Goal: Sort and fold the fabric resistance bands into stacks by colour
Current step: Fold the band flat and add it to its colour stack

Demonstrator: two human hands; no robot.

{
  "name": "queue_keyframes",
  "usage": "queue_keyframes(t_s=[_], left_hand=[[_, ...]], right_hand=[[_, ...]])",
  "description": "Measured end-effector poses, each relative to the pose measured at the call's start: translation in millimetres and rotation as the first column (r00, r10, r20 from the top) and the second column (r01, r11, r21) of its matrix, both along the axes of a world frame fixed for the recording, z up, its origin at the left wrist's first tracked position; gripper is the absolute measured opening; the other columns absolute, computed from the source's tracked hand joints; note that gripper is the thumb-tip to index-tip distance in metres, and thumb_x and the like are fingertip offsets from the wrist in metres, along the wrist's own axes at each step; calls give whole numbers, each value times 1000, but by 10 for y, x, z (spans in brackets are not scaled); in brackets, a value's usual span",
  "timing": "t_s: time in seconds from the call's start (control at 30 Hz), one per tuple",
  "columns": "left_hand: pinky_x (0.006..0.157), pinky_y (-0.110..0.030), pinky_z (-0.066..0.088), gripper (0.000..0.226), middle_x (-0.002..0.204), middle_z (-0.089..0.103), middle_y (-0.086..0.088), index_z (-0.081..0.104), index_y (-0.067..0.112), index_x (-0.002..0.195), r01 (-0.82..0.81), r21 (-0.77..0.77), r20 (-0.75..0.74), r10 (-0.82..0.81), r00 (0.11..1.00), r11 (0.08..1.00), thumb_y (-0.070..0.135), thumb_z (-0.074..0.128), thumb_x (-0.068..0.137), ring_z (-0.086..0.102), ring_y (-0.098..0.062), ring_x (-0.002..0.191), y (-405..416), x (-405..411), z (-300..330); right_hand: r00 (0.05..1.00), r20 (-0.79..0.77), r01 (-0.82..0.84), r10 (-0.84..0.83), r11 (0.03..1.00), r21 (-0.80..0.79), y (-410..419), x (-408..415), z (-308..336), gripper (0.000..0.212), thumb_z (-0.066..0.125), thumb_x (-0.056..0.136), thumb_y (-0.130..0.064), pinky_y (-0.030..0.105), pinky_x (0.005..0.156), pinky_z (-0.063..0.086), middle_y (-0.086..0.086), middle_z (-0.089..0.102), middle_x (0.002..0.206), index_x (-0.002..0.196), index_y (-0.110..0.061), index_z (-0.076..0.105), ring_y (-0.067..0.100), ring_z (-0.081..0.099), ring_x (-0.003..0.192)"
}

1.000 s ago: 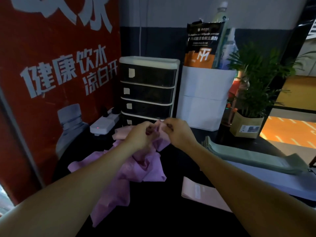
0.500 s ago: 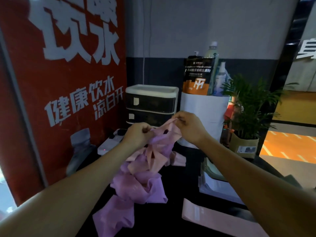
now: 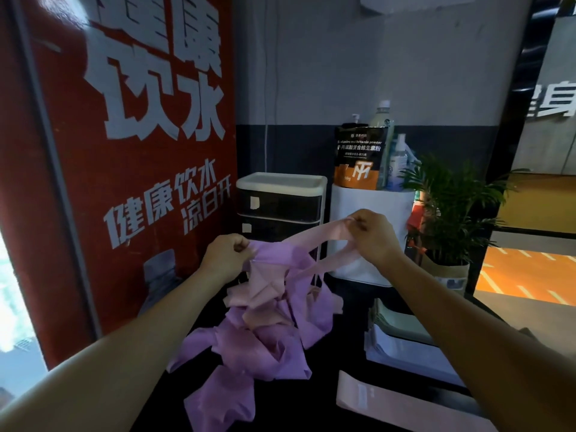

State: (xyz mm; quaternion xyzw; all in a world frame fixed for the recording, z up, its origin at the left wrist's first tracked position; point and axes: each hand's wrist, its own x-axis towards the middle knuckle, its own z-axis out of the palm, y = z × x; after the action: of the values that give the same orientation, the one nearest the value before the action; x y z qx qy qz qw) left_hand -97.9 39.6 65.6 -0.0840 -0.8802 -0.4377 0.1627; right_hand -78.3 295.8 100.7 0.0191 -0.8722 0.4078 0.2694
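Note:
A tangled bunch of purple and pink fabric bands (image 3: 265, 338) hangs above the dark table (image 3: 311, 410). My left hand (image 3: 226, 257) grips the top of the purple bunch. My right hand (image 3: 372, 235) pinches one pink band (image 3: 324, 233) and holds it stretched up and to the right, out of the tangle. A flat pink band (image 3: 402, 403) lies on the table at the lower right. Folded grey-green bands (image 3: 402, 322) sit stacked on a white sheet behind my right forearm.
A black-and-white drawer unit (image 3: 280, 201) stands behind the hands, beside a white box (image 3: 371, 213) holding a powder pouch and bottles. A potted plant (image 3: 448, 210) stands at the right. A red poster panel (image 3: 131, 151) closes the left side.
Both hands have lifted the tangle off the table. My right hand has drawn a pink band out to the right while the left keeps hold of the purple bunch.

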Motion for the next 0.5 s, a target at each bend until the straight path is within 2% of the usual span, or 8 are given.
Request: queue_keyframes(t_s=[0.17,0.27,0.33,0.43,0.5], left_hand=[[69,-31,46,12,74,61,-5,64,6,81,-18,-24,-4,18,1000,1000,15,63,88,55,-19,72,-55,18,-50],[57,-22,42,12,67,55,2,60,11,78,-60,-30,-12,59,998,998,14,62,89,52,-15,66,-66,27,-39],[54,-22,37,12,69,54,2,58,12,79,-111,-27,-7,111,994,993,14,59,91,51,-16,69,-122,18,-39],[65,-26,35,10,81,54,-4,60,8,87,-220,-75,-6,220,975,973,11,54,93,50,-20,77,-304,-12,-50],[67,-27,33,14,84,54,-7,63,3,91,-241,-140,-14,241,970,961,13,53,94,49,-22,78,-395,-49,-76]], right_hand=[[996,32,78,-78,997,-14,18,-7,-5,25,45,96,-11,25,75,39,18,64,109,110,-1,63,31,58,101],[983,81,164,-162,986,-16,58,-43,-48,27,43,95,-10,26,75,39,19,64,110,109,-1,64,33,58,102],[967,107,235,-233,972,-6,125,-53,-77,27,42,94,-8,29,76,42,23,64,110,107,2,63,36,58,102],[913,172,364,-370,929,64,288,-4,-117,28,39,95,-8,37,83,43,26,60,112,108,7,59,39,56,106],[909,147,376,-390,920,114,363,12,-148,28,39,95,-8,37,84,43,27,61,111,107,8,59,39,56,105]])
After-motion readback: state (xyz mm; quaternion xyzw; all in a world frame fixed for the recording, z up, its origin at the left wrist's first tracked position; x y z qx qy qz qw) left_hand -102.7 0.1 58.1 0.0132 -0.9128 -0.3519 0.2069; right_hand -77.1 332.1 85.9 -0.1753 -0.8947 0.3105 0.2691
